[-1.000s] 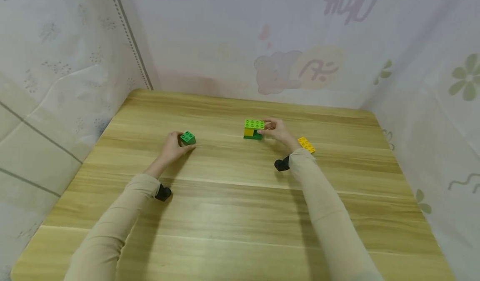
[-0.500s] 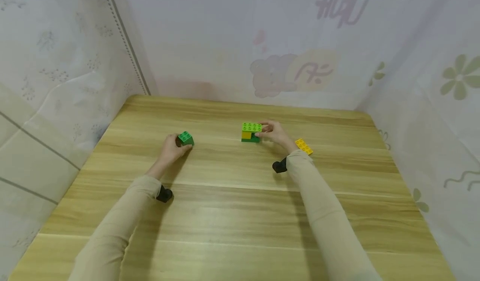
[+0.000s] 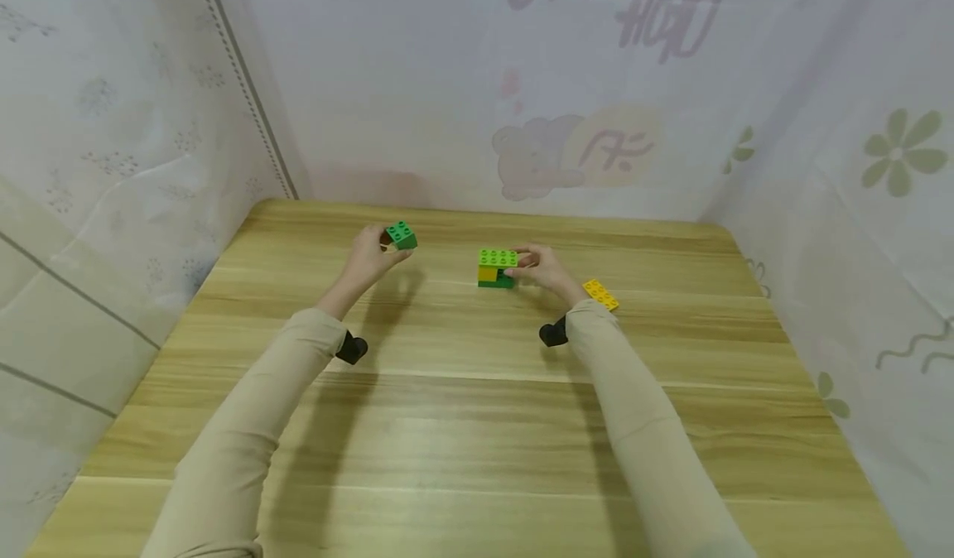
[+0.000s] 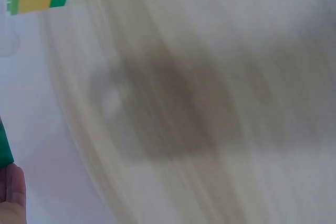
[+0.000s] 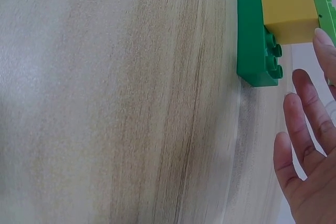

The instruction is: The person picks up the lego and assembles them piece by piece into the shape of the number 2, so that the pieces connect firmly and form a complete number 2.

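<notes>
Up off the table toward the back left, my left hand (image 3: 368,258) pinches a green 2x2 toy brick (image 3: 402,234) between thumb and fingers. Only a corner of that green brick (image 4: 4,148) shows in the left wrist view. Right of it stands a small build: a dark green base brick (image 5: 254,40), a yellow brick (image 5: 289,13) on one half, and a lime green studded plate (image 3: 497,258) across the top. My right hand (image 3: 543,268) grips the plate's overhanging right end with thumb and fingertips. Its other fingers are spread beside the base, apart from it.
A flat yellow studded plate (image 3: 600,295) lies just right of my right wrist. Black wrist cameras stick out under both sleeves, over the wooden table (image 3: 447,425). Printed curtains (image 3: 417,86) hang behind the table and along its sides.
My left hand has lifted the green brick off the table and carried it up and right, toward the build. My right hand stays at the lime green plate.
</notes>
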The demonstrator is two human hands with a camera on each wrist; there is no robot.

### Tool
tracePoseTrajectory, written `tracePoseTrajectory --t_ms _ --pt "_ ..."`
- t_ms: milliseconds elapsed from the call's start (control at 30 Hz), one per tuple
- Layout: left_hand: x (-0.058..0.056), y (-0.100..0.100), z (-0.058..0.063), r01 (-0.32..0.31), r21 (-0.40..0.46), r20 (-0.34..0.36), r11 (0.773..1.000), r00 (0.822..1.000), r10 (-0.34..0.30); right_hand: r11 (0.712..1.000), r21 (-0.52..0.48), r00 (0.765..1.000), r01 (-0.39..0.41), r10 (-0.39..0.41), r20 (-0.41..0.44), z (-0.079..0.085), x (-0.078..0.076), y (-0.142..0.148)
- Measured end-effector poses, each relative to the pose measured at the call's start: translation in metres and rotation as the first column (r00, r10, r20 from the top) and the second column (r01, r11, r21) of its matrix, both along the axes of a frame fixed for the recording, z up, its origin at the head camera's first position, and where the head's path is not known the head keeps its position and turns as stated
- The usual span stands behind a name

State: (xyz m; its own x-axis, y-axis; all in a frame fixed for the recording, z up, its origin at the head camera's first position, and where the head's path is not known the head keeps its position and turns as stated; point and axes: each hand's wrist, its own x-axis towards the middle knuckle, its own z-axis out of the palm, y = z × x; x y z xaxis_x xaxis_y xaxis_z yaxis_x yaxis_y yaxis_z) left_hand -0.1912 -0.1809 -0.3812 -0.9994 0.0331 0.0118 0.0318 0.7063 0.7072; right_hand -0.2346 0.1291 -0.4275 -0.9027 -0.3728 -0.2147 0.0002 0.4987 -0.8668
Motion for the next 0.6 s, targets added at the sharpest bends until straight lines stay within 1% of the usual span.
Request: tracePoseTrajectory --t_ms 100,233,333,467,600 --pt "-0.003 0.007 0.006 0.006 0.001 0.0 1.0 1.0 -0.006 1.0 0.002 1.0 -0.007 0.007 0.018 0.003 0.001 0.0" --pt "-0.005 0.014 0.012 0.008 -0.008 0.017 1.0 1.0 -0.008 1.0 -0.005 0.999 -0.027 0.027 0.044 0.02 0.01 -0.002" --pt "-0.007 0.019 0.016 0.02 -0.01 0.017 1.0 1.0 -0.019 1.0 0.007 0.999 -0.029 0.029 0.024 0.017 0.009 -0.002" --pt "-0.009 0.028 0.02 0.047 -0.001 -0.006 0.999 0.999 -0.047 1.0 0.018 1.0 -0.023 0.023 -0.01 -0.001 0.0 0.0" --pt "-0.013 0.039 0.023 0.072 0.02 -0.02 0.997 0.997 -0.072 0.999 0.031 1.0 -0.018 0.018 -0.004 -0.002 0.0 0.002"
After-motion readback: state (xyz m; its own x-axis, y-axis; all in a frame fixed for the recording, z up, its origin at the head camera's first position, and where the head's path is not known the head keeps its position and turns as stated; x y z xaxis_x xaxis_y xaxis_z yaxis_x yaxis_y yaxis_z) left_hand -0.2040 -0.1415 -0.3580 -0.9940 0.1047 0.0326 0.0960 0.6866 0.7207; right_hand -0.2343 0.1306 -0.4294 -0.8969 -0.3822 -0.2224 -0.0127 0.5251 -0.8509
